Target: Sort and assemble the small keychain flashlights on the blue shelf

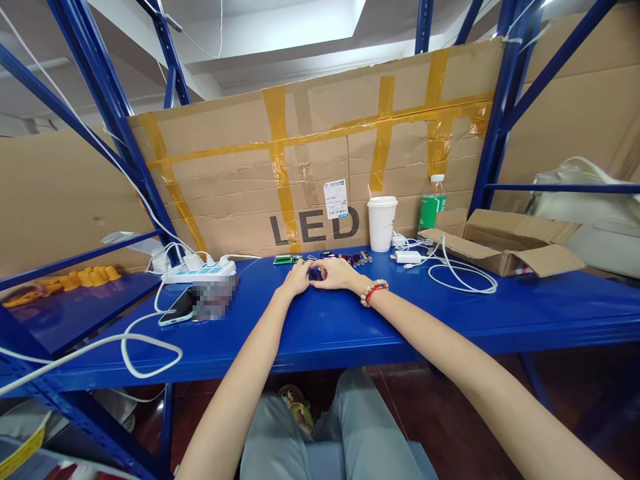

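My left hand (pixel 299 277) and my right hand (pixel 335 273) meet over the blue shelf top, fingers curled in. A small dark, shiny purplish piece (pixel 318 273) shows in the gap between them, inside the curve of my right thumb and fingers. Its kind is too small to make out. My left fingertips are close against it, partly hidden by the hand itself. Just behind my right hand lies a row of several small dark, glossy pieces (pixel 359 258). Beyond my left hand are flat green and silvery strips (pixel 288 259).
Left stand a white power strip (pixel 203 272), a phone (pixel 179 308) and looping white cables (pixel 150 337). A white paper cup (pixel 382 223), a green-labelled bottle (pixel 433 205), a white charger (pixel 407 257) and an open cardboard box (pixel 505 243) stand right. A cardboard wall (pixel 235 193) closes the back.
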Demonstrator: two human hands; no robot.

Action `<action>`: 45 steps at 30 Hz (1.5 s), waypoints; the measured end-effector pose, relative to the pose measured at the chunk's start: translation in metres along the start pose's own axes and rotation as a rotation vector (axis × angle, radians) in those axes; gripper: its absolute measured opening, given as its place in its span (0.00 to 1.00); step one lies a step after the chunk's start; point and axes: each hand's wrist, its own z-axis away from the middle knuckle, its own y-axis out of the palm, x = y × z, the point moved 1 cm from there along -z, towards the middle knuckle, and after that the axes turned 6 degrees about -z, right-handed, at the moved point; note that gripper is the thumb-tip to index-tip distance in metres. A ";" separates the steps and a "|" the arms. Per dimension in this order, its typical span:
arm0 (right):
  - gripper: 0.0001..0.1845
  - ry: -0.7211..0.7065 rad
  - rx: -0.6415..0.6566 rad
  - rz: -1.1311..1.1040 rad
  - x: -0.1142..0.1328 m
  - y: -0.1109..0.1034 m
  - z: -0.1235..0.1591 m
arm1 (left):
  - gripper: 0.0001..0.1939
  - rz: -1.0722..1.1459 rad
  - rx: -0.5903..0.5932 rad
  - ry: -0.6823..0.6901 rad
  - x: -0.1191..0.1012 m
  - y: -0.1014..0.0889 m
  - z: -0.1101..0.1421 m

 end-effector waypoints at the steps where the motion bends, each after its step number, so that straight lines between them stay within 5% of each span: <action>1: 0.18 -0.017 0.008 -0.008 0.000 0.001 0.000 | 0.21 -0.030 0.022 0.016 0.000 0.000 0.000; 5: 0.13 -0.032 0.025 -0.036 -0.004 0.005 -0.002 | 0.15 -0.129 0.100 -0.010 -0.001 -0.005 0.005; 13: 0.07 -0.013 0.041 -0.037 -0.006 0.007 -0.004 | 0.09 -0.199 0.061 -0.145 0.001 -0.014 0.010; 24: 0.08 -0.015 0.074 -0.022 -0.010 0.012 -0.007 | 0.10 -0.009 -0.162 -0.415 -0.004 -0.023 0.011; 29: 0.09 0.044 -0.037 -0.161 -0.004 0.020 -0.010 | 0.11 0.060 -0.198 -0.443 -0.009 -0.025 0.014; 33: 0.07 -0.050 0.031 -0.153 0.005 0.026 -0.011 | 0.12 0.047 -0.209 -0.445 -0.010 -0.026 0.014; 37: 0.17 -0.026 0.036 -0.120 0.007 0.025 -0.011 | 0.11 0.060 -0.233 -0.466 -0.010 -0.026 0.013; 45: 0.09 -0.035 0.097 -0.096 0.005 0.023 -0.013 | 0.11 0.057 -0.238 -0.458 -0.010 -0.024 0.012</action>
